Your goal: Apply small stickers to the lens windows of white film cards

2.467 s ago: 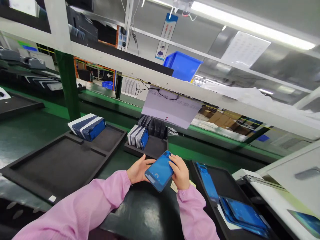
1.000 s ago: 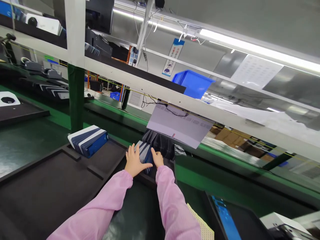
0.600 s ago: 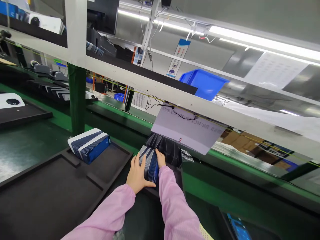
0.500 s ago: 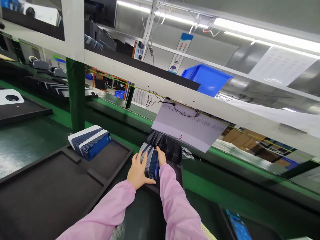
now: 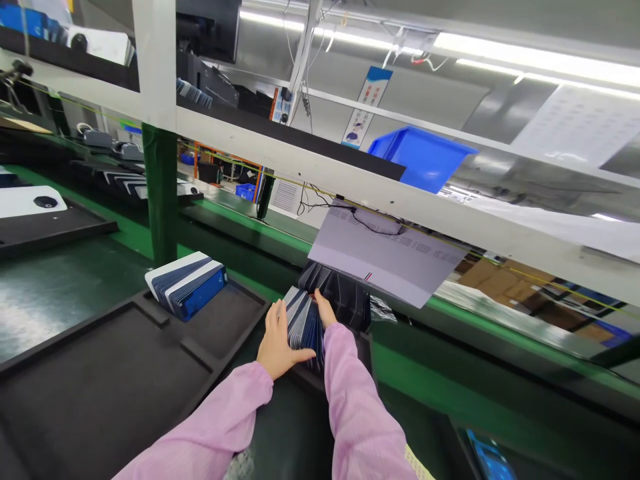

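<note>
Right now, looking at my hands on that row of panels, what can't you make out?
Head view only:
- Right hand: mostly hidden behind the row of panels and its own pink sleeve, so its grip is unclear.
- Left hand: palm side pressed to the row, unseen.
- Hanging sheet: print too small to read.
- Blue piece: cut off by the bottom edge.
</note>
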`<state>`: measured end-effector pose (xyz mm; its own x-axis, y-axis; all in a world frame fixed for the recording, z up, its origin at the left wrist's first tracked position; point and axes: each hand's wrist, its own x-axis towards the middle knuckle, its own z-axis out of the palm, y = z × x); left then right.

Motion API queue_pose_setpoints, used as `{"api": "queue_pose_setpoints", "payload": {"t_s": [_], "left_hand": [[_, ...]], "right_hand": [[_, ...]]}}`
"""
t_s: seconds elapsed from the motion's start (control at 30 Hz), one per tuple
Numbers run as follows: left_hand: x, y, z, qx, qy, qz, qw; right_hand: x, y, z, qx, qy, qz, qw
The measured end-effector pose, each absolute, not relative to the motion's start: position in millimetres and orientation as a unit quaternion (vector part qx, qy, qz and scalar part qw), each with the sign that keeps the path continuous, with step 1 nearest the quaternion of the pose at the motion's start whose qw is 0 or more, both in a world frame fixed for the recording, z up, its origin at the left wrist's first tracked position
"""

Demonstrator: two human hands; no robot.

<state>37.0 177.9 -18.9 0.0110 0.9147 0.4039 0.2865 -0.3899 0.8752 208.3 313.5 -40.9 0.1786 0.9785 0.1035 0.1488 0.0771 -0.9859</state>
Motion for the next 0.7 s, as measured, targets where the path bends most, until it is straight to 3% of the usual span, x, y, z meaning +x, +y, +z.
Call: {"api": "queue_pose_setpoints", "payload": {"t_s": [0.13,0.37,0.7], "left_hand": [[27,194,-14,0.524,0.466,0.578,0.418],[19,275,7,0.476,0.472,0.452,0.588],[44,357,6,0.550,0.437,0.325,0.634]], "right_hand": [[209,309,-43,-0.555,-0.503,0.425,0.508],[216,299,-43,-0.545,-0.503,0.420,0.523],[218,285,-42,-0.534,-0.526,0.397,0.530]]}}
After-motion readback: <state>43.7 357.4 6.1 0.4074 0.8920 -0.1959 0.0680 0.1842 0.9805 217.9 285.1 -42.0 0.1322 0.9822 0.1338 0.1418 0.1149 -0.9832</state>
